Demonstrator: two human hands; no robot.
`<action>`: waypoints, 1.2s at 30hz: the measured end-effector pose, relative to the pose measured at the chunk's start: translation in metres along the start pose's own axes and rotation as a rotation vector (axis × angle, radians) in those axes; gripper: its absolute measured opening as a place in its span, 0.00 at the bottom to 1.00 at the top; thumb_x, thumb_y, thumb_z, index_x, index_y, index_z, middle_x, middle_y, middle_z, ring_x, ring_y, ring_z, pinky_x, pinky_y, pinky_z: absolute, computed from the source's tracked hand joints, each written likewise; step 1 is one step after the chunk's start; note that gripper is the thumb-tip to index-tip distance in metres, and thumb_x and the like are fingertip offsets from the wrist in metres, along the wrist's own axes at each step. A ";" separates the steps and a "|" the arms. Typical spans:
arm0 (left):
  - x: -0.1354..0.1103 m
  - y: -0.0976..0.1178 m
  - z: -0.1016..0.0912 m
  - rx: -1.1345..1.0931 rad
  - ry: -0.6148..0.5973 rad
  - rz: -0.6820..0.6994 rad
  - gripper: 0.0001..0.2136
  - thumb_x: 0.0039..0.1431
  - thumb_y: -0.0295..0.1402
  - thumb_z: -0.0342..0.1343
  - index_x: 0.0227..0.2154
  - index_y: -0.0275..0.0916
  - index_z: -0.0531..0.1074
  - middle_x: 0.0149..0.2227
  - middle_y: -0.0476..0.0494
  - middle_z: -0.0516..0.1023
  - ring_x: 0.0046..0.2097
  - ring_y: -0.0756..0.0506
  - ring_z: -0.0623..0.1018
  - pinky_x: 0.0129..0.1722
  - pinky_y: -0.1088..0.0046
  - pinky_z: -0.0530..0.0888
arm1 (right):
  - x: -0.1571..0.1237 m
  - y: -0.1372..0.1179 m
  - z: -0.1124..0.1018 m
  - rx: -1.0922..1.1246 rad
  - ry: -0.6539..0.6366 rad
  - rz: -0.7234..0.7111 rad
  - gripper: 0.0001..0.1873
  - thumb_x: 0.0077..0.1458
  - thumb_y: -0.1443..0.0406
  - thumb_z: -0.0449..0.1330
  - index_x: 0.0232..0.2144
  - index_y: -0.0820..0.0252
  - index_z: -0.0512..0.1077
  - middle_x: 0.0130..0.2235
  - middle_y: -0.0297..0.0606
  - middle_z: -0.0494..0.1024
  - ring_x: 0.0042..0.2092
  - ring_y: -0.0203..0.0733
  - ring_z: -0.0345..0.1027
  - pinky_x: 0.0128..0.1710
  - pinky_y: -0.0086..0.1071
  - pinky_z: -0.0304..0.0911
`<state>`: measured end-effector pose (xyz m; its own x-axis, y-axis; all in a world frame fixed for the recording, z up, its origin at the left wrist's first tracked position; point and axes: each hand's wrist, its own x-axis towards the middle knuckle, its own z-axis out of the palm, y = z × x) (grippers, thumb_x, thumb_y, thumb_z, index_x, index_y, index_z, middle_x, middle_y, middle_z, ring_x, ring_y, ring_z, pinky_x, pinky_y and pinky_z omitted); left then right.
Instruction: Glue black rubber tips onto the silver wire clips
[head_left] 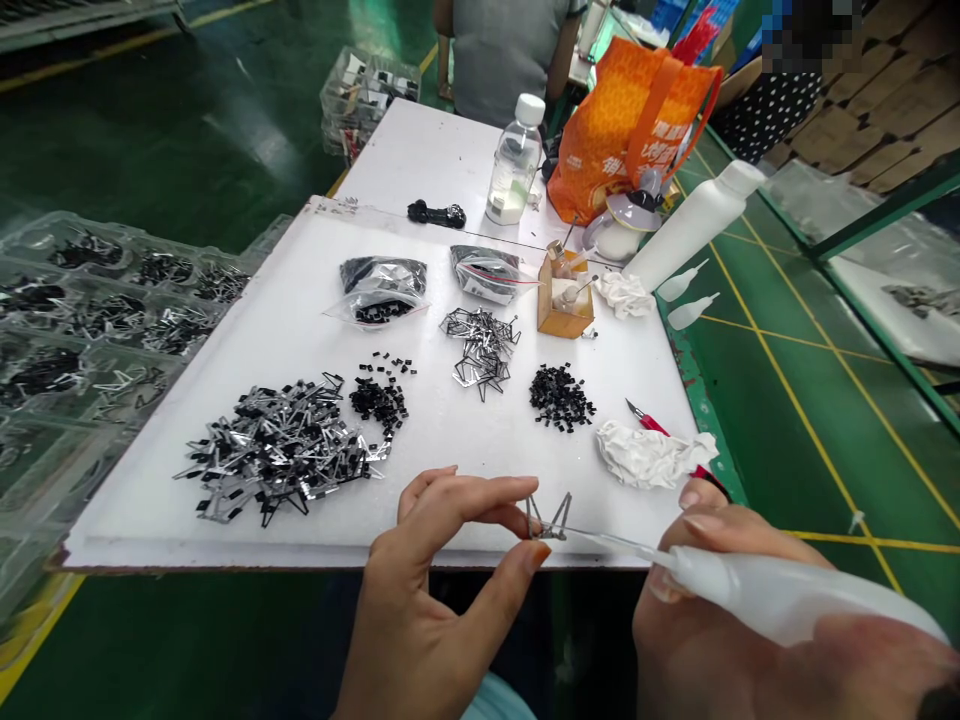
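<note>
Between thumb and fingers, my left hand (442, 580) pinches a small bent metal bracket (553, 520) just beyond the table's front edge. My right hand (720, 610) is wrapped round a white squeeze bottle (780, 590) with a long thin nozzle. The nozzle tip points left and meets the bracket, or comes very near it; I cannot tell which. Past my hands lie a pile of small black pieces (561, 398) and a heap of similar thin metal brackets (481, 350). A large heap of metal parts with black pieces (285, 450) spreads to the left.
Crumpled white tissue (652, 455) lies by a red-handled craft knife (646, 418) at the right. Further back stand a small wooden box (564, 312), a tall white bottle (697, 225), a clear bottle (514, 165) and an orange bag (622, 130). Divided plastic trays (112, 310) sit left. People are beyond.
</note>
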<state>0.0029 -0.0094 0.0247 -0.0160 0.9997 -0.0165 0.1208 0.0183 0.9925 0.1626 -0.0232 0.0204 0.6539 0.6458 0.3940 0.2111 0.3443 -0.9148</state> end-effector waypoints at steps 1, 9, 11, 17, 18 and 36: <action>0.000 0.000 0.000 0.004 -0.001 -0.002 0.14 0.60 0.32 0.67 0.44 0.62 0.81 0.34 0.61 0.85 0.43 0.46 0.84 0.70 0.54 0.60 | 0.000 0.000 0.000 -0.001 -0.004 0.005 0.27 0.70 0.47 0.51 0.31 0.52 0.82 0.33 0.39 0.78 0.49 0.51 0.72 0.68 0.50 0.54; -0.001 0.001 0.001 0.011 0.007 -0.010 0.11 0.59 0.33 0.67 0.44 0.57 0.82 0.33 0.56 0.85 0.42 0.43 0.85 0.70 0.49 0.61 | 0.002 0.002 -0.001 -0.052 -0.005 0.003 0.29 0.71 0.48 0.47 0.30 0.52 0.81 0.31 0.40 0.77 0.49 0.53 0.74 0.66 0.54 0.56; -0.001 0.001 0.001 0.009 0.006 -0.007 0.12 0.59 0.33 0.67 0.44 0.59 0.82 0.34 0.57 0.85 0.42 0.43 0.85 0.70 0.50 0.61 | 0.001 0.003 -0.001 -0.079 -0.011 0.006 0.30 0.71 0.48 0.45 0.30 0.52 0.80 0.31 0.40 0.77 0.49 0.54 0.74 0.64 0.54 0.59; -0.001 0.000 0.000 0.002 -0.005 0.001 0.15 0.60 0.32 0.67 0.45 0.63 0.81 0.34 0.61 0.85 0.42 0.46 0.84 0.70 0.53 0.61 | 0.000 0.004 -0.006 -0.141 0.010 0.012 0.30 0.71 0.47 0.45 0.30 0.52 0.79 0.31 0.42 0.76 0.50 0.56 0.75 0.60 0.52 0.63; 0.000 0.000 0.000 0.000 -0.006 -0.001 0.15 0.60 0.32 0.67 0.45 0.63 0.81 0.34 0.61 0.85 0.42 0.45 0.84 0.71 0.53 0.60 | 0.000 0.004 -0.008 -0.135 0.012 0.020 0.30 0.71 0.47 0.44 0.31 0.52 0.79 0.31 0.42 0.76 0.50 0.55 0.75 0.59 0.51 0.64; -0.002 -0.004 0.000 0.010 -0.032 0.013 0.16 0.61 0.32 0.66 0.47 0.65 0.79 0.35 0.62 0.85 0.44 0.46 0.84 0.71 0.55 0.59 | 0.005 0.020 -0.011 0.062 -0.019 -0.083 0.30 0.67 0.44 0.52 0.31 0.57 0.83 0.29 0.36 0.80 0.46 0.47 0.76 0.65 0.44 0.61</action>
<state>0.0021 -0.0115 0.0204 0.0178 0.9998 -0.0077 0.1305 0.0053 0.9914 0.1779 -0.0204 0.0028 0.6222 0.6256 0.4706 0.2182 0.4388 -0.8717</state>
